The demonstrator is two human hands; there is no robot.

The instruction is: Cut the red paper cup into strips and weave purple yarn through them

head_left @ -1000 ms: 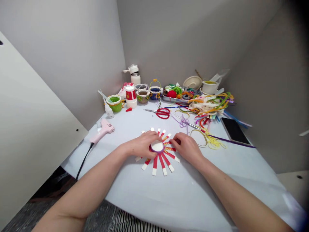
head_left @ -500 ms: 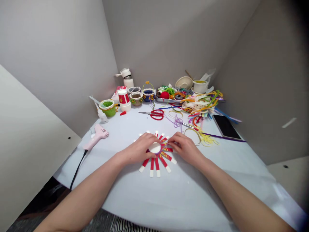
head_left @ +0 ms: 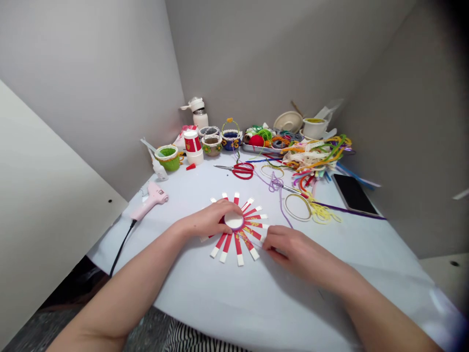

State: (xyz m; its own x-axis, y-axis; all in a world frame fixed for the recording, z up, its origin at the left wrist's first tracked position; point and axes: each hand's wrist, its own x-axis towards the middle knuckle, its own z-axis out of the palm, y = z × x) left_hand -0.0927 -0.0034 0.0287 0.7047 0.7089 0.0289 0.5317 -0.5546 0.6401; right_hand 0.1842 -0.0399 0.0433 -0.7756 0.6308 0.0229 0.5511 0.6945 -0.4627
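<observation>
A paper cup (head_left: 238,242) cut into red strips with white tips lies fanned out flat around its white round base. My left hand (head_left: 208,222) rests on the left side of the fan, fingers curled around the base and holding it down. My right hand (head_left: 293,249) sits just right of the near strips, fingers pinched together. A thin purple cord (head_left: 284,208) runs from the pile at the back down into that pinch, and a purple band shows around the cup's base.
A pink glue gun (head_left: 152,198) with a black cable lies at the left. Red scissors (head_left: 242,170), small decorated cups (head_left: 216,142), a glue bottle, a tray of yarn and a tangle of coloured cords (head_left: 315,156) fill the back. A black phone (head_left: 353,193) lies right.
My right hand has drawn back from the cup's base toward me, to the near right of the fan. The left hand stays on the base, and the strips have turned slightly.
</observation>
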